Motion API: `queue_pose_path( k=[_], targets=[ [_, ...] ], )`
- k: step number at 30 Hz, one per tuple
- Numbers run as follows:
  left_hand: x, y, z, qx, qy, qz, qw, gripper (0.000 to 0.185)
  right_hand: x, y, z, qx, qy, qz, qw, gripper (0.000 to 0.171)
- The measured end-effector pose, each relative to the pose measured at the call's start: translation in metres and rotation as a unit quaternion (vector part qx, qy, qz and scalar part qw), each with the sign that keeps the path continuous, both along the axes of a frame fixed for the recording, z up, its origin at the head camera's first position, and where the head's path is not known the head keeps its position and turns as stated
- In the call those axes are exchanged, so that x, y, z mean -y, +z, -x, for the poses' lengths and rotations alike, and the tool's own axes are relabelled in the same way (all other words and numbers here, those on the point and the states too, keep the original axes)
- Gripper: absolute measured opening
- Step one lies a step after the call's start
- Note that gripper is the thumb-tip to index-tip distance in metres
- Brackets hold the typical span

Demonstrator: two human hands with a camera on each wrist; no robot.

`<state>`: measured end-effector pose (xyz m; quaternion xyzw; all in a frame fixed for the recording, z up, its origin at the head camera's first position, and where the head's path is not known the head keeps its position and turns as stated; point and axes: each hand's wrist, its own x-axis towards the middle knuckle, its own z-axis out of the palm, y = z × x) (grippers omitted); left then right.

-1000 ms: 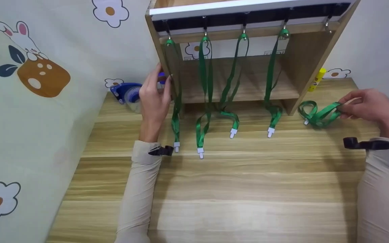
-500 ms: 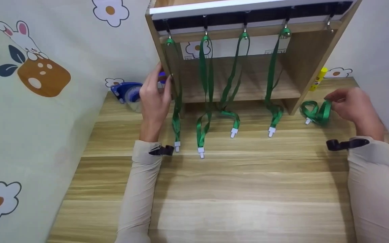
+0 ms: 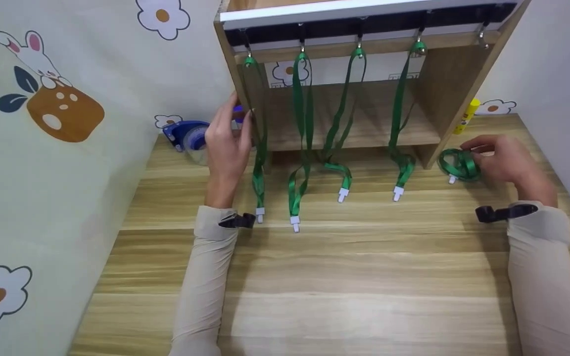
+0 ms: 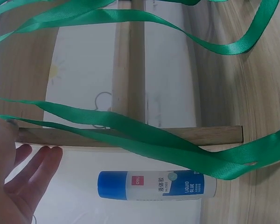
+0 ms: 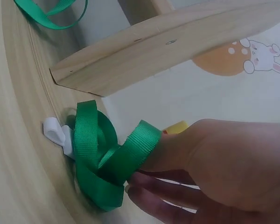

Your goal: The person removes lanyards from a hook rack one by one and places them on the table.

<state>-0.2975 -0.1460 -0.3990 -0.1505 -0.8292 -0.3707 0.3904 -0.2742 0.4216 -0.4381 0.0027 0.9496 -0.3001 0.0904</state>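
Observation:
A bunched green lanyard (image 3: 458, 165) with a white clip lies on the wooden table just right of the wooden rack (image 3: 443, 94). My right hand (image 3: 502, 159) pinches its folded loops; the right wrist view shows the lanyard (image 5: 107, 158) between thumb and fingers (image 5: 158, 200), its clip (image 5: 56, 133) on the table. My left hand (image 3: 226, 143) rests with straight fingers against the rack's left side panel and holds nothing; its palm (image 4: 18, 182) shows in the left wrist view. Several green lanyards (image 3: 302, 123) hang from hooks under the rack's top. The rightmost hook (image 3: 483, 35) is bare.
A blue tape dispenser (image 3: 183, 134) stands left of the rack by the wall. A blue-capped liquid glue bottle (image 4: 156, 185) lies beyond my left hand. A yellow glue stick (image 3: 465, 116) stands behind the rack's right panel. The wooden table (image 3: 364, 277) stretches toward me.
My right hand has moved left toward the rack's right panel, gathering the lanyard into a tighter bunch on the table. My left hand has stayed put.

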Motion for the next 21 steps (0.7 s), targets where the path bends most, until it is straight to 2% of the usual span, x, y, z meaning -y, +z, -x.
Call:
queue_pose_path(
  k=[2, 9, 16, 21],
  targets=[
    [0.0, 0.0, 0.0, 0.002, 0.0, -0.001, 1.0, 0.049, -0.001, 0.002, 0.0, -0.009, 0.002, 0.001, 1.0, 0.04],
    [0.0, 0.001, -0.001, 0.008, -0.002, -0.006, 0.9999, 0.05, 0.003, 0.017, -0.004, -0.083, -0.007, -0.008, 0.997, 0.035],
    [0.0, 0.001, 0.0, -0.002, -0.006, -0.014, 0.9999, 0.048, 0.031, 0.049, -0.019, -0.171, -0.013, 0.003, 0.985, 0.036],
    [0.0, 0.0, 0.0, -0.007, -0.008, -0.014, 0.9998, 0.047, 0.064, 0.073, -0.035, -0.202, 0.012, 0.005, 0.979, 0.034]
  ],
)
